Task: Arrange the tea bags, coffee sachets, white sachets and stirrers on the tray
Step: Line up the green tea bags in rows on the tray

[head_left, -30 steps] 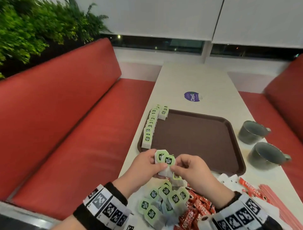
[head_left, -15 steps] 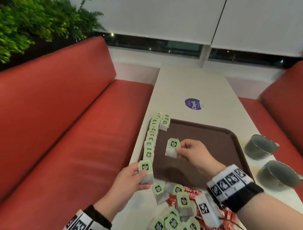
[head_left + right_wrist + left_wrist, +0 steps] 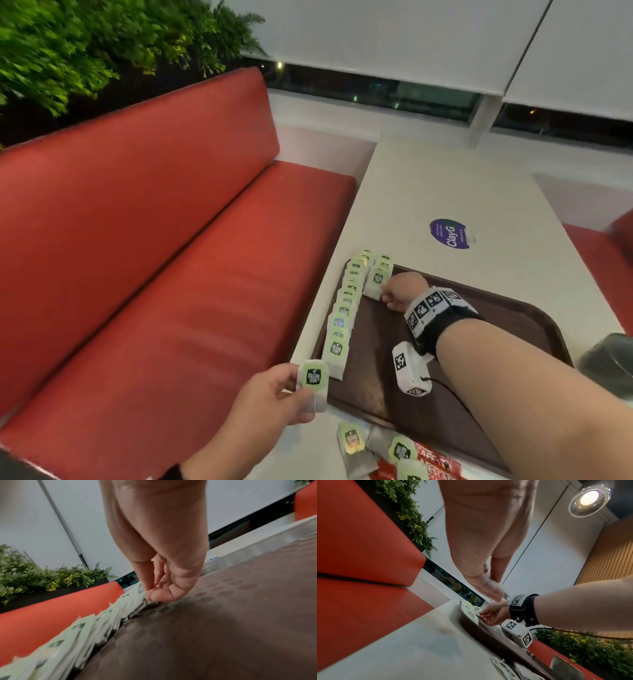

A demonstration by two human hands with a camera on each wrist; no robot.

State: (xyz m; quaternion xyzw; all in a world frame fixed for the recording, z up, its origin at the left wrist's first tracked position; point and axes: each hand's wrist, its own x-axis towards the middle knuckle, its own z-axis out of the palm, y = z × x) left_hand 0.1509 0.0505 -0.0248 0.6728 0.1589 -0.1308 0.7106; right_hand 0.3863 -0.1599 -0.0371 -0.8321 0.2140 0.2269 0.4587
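The brown tray (image 3: 445,342) lies on the white table. Green-labelled tea bags stand in a row (image 3: 344,315) along its left edge, and the row (image 3: 85,626) runs past my right wrist. A short second row begins at the far left corner. My right hand (image 3: 385,296) reaches there and pinches the front tea bag (image 3: 376,284) of that second row, thumb and fingers (image 3: 149,589) on its edge. My left hand (image 3: 299,383) holds another tea bag (image 3: 313,377) upright by the tray's near left corner. In the left wrist view its fingers (image 3: 496,588) curl round something pale.
Loose tea bags (image 3: 352,442) and red coffee sachets (image 3: 435,462) lie in front of the tray's near edge. A grey cup (image 3: 609,363) stands right of the tray. A purple sticker (image 3: 450,233) marks the table beyond. A red bench (image 3: 171,274) runs along the left.
My right hand carried its tea bag from mid-tray to the far left corner's second row. My left hand moved its tea bag slightly toward the near end of the long row.
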